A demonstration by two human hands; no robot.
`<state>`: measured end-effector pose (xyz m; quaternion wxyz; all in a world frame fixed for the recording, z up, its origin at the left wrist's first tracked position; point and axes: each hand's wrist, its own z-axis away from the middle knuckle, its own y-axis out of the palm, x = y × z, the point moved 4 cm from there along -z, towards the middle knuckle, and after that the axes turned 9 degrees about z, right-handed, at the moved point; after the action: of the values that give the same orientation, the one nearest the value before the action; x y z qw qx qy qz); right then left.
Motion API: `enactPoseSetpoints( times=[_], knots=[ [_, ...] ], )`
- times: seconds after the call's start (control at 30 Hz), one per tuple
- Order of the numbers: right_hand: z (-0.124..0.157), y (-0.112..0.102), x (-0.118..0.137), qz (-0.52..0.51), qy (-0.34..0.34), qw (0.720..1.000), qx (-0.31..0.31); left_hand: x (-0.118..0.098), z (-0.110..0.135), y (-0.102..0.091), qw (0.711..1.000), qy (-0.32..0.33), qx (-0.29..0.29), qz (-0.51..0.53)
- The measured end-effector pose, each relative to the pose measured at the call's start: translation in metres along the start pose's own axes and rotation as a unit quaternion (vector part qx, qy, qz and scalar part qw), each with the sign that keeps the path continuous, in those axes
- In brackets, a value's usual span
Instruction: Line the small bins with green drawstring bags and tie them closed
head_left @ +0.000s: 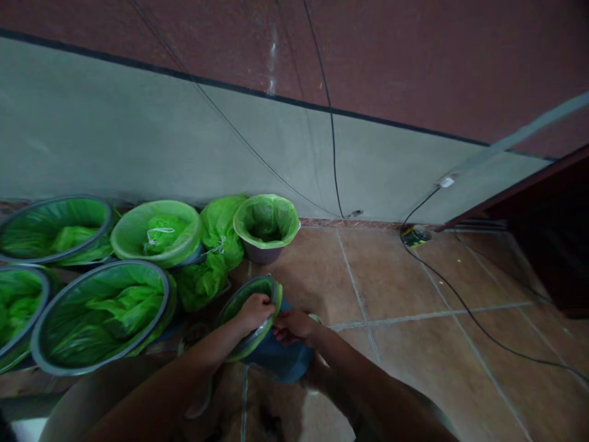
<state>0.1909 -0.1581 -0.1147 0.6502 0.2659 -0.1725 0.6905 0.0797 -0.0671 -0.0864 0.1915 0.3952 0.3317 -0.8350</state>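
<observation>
A small blue bin [276, 359] lies tilted on the tiled floor in front of me, its mouth lined with a green plastic bag [246, 294]. My left hand [255, 310] is closed on the bin's rim, gripping the bag's edge there. My right hand [294, 325] pinches the green bag at the rim right beside the left hand. Both forearms reach in from the bottom of the view.
Several bins lined with green bags [103, 313] stand along the grey wall [138, 135] at left, and one small lined bin [265, 227] stands farther back. Black cables [464, 307] run over the floor at right. A dark wooden piece of furniture [552, 233] stands at far right.
</observation>
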Motion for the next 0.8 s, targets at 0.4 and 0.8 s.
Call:
enactPoseSetpoints(
  times=[0.4,0.8],
  knots=[
    [-0.005,-0.02,0.018,-0.241,-0.083,0.962,-0.103,-0.024,0.027,-0.006,0.977,0.094,0.012,-0.193],
    [-0.006,0.002,0.007,-0.039,-0.098,0.994,-0.021,-0.019,0.031,-0.017,0.977,0.014,0.101,-0.189]
  ],
)
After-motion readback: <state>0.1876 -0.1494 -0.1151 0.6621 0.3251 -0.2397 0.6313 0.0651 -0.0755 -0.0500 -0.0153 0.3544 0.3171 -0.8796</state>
